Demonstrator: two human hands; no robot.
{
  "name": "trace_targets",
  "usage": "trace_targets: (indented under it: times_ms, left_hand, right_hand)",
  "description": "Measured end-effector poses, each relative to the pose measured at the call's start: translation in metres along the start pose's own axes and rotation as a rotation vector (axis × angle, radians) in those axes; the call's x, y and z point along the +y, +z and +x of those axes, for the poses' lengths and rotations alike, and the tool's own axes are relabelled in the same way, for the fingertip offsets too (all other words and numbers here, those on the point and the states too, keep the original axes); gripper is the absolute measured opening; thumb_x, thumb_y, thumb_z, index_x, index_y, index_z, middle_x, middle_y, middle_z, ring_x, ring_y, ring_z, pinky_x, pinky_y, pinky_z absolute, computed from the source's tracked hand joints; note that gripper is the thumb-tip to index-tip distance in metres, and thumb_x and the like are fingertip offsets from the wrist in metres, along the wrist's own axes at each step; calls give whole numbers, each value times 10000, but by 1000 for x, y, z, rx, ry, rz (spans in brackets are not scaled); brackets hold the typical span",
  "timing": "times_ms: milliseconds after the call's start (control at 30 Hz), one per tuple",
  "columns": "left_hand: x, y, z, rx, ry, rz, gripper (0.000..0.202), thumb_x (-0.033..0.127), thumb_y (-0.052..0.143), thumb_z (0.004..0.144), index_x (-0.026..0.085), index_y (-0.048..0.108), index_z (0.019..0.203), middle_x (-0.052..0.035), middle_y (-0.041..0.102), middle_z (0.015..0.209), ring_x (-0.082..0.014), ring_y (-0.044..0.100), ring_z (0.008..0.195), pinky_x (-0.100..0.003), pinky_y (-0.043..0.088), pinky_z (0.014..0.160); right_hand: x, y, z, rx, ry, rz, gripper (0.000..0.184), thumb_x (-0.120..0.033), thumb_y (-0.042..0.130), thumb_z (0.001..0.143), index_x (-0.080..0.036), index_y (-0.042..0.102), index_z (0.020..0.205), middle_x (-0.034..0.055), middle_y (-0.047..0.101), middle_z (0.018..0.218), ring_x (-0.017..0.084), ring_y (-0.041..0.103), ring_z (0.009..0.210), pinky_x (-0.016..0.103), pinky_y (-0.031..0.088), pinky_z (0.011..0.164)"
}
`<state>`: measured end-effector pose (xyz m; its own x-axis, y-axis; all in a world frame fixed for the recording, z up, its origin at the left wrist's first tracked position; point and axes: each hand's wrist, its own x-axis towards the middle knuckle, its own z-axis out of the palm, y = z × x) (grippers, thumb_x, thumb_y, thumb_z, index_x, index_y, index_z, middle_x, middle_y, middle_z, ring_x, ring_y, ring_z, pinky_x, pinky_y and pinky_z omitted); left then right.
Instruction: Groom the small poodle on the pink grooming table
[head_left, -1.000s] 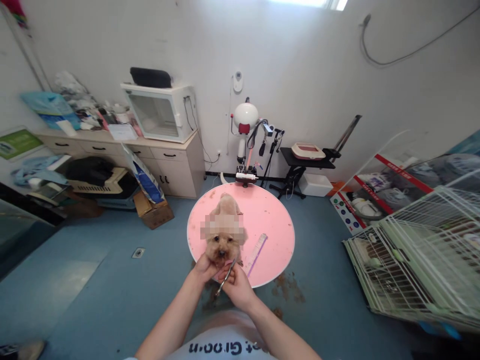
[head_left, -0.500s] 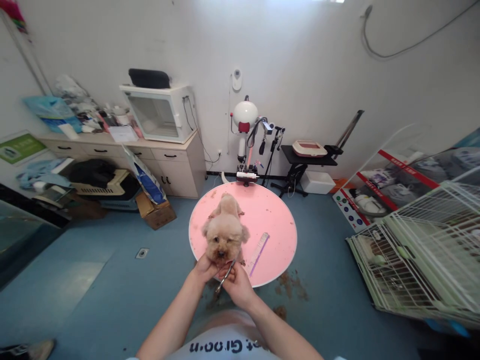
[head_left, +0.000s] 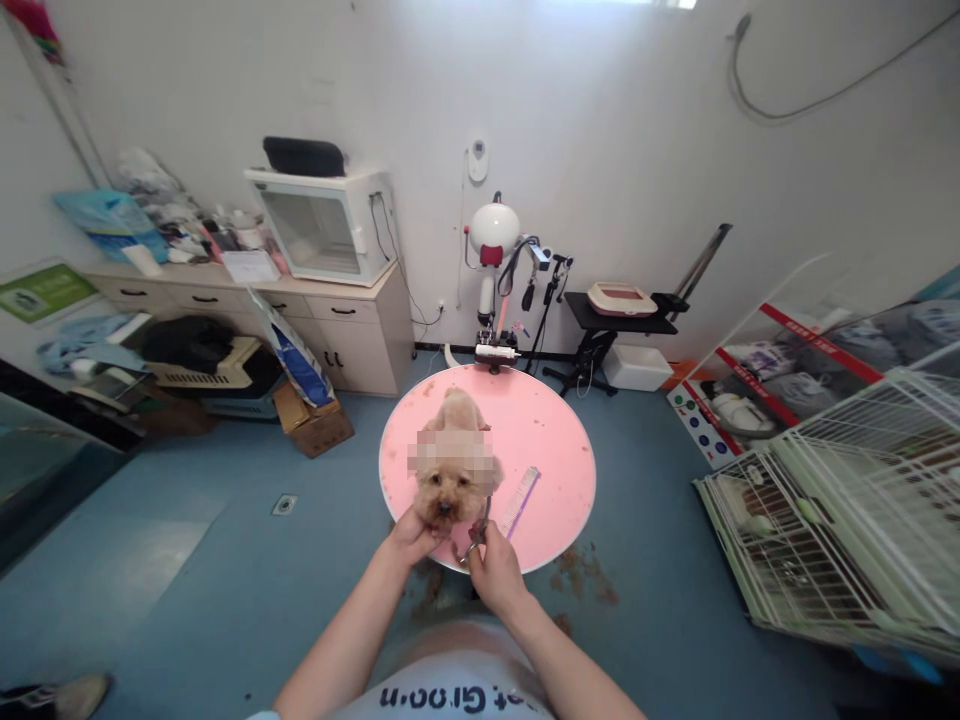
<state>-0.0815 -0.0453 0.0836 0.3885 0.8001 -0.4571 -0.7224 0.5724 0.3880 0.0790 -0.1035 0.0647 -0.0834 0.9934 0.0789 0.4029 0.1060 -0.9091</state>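
A small tan curly dog (head_left: pixel 454 455) sits on a round pink grooming table (head_left: pixel 547 430), facing me. My left hand (head_left: pixel 409 537) is closed under the dog's chin, holding its muzzle. My right hand (head_left: pixel 495 567) grips a pair of metal scissors (head_left: pixel 481 527), blades pointing up beside the dog's right cheek. A purple and white comb (head_left: pixel 520 500) lies on the table just right of the dog.
Clipped fur litters the blue floor (head_left: pixel 577 575) by the table's front edge. A white wire cage (head_left: pixel 832 520) stands at the right. A dryer stand (head_left: pixel 491 260) rises behind the table. Cabinets with a white drying box (head_left: pixel 322 225) and a cardboard box (head_left: pixel 311 425) sit at the left.
My right hand has shifted right and turned the scissors upright beside the dog's cheek; before, they angled down under its chin. My left hand has kept its hold.
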Motion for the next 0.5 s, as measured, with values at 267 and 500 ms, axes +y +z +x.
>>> trace_targets:
  times_ms: [267,500]
  left_hand:
    - [3,3,-1,31,-17,17,155,205,591,813,81,610,723,-11,537,494,-49,423,352,-136,331,341]
    - [2,0,0,27,-16,-15,124,182,593,814,62,617,797,-37,590,567,-58,462,387,-137,358,349]
  right_hand:
    - [13,-12,11,18,-67,-229,273,-133,464,763,-193,541,1018,67,617,866,218,599,798,325,460,718]
    - [15,-13,12,-2,-87,-219,277,-121,466,754,-196,545,1009,57,614,850,206,590,791,309,455,711]
